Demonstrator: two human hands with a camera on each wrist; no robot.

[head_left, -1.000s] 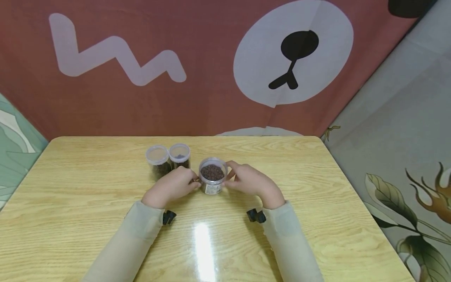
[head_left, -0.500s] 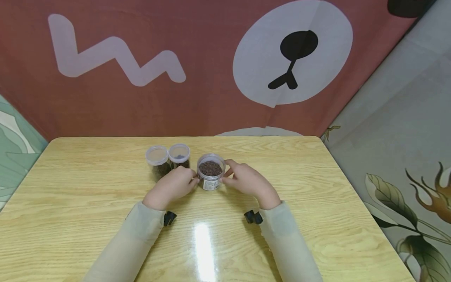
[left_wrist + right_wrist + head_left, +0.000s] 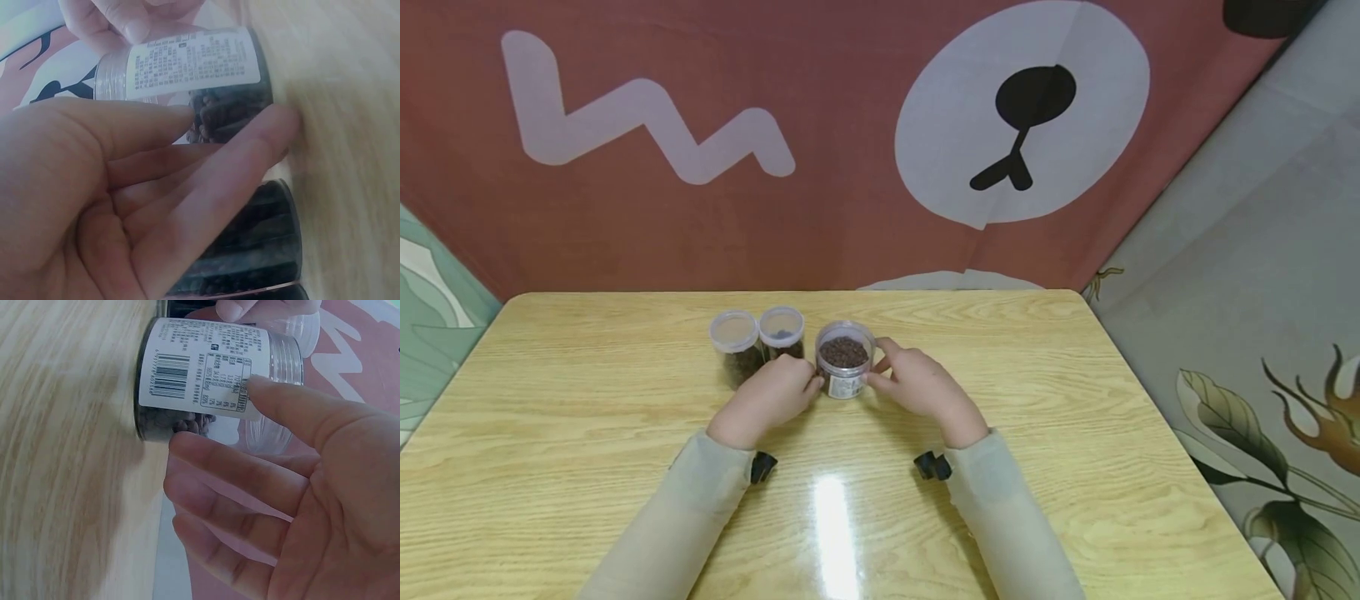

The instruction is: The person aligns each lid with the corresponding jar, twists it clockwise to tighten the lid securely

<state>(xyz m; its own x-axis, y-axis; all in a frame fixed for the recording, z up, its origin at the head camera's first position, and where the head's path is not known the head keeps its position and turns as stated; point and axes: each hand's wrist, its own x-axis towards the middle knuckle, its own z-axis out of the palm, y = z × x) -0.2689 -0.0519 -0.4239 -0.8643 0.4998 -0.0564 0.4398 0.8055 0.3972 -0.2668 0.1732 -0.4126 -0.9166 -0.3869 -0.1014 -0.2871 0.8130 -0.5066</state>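
Note:
A clear plastic jar (image 3: 844, 358) of small brown pieces stands upright on the table. Its white label with a barcode (image 3: 170, 376) faces my hands. My right hand (image 3: 917, 383) holds it at the right side: the thumb presses on the label, the index finger lies against the side, and the other fingers extend loosely. To the left, my left hand (image 3: 775, 392) has its thumb and fingertips at the jar's side, fingers fairly straight; contact is hard to tell. Behind that hand stand two lidded jars, a left one (image 3: 734, 333) and a right one (image 3: 782, 327), both with dark contents.
The wooden table (image 3: 1075, 500) ends at a far edge against a reddish cloth (image 3: 850, 225) with a cartoon face. A patterned grey cloth (image 3: 1262, 275) hangs along the right side.
My right hand has moved the jar a little away from me and to the left, toward the two lidded jars. The left hand has barely moved.

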